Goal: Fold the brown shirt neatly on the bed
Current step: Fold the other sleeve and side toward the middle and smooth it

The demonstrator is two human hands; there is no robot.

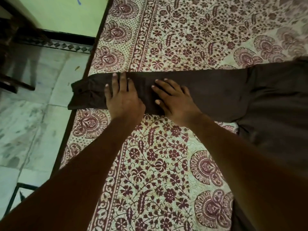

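Under both palms lies the long sleeve (216, 90) of a dark brown cotton shirt (275, 100), stretched flat across a cream bedspread with a maroon floral print (166, 164). The left hand (123, 99) rests palm down on the sleeve, fingers straight and slightly spread, holding nothing, only pressing the cloth. Just beside it, nearer the shirt's body, the right hand (173, 100) lies the same way: flat, fingers extended, its thumb stretched toward the left hand. The two hands sit close together but do not touch.

Beyond the left hand's little finger, the buttoned cuff (81, 94) reaches past the dark wooden edge of the bed (66, 130) and hangs over the pale marbled tile floor (25, 122). On the far side of the right hand, the sleeve widens into the shirt's body, which lies spread on the bedspread with a few soft creases and runs out of view.

Both bare forearms come in from the near side, crossing the printed cover on their way to the sleeve. Further out past the cuff stand a pale green wall (66, 14) and a piece of dark wooden furniture (10, 47) on the floor.
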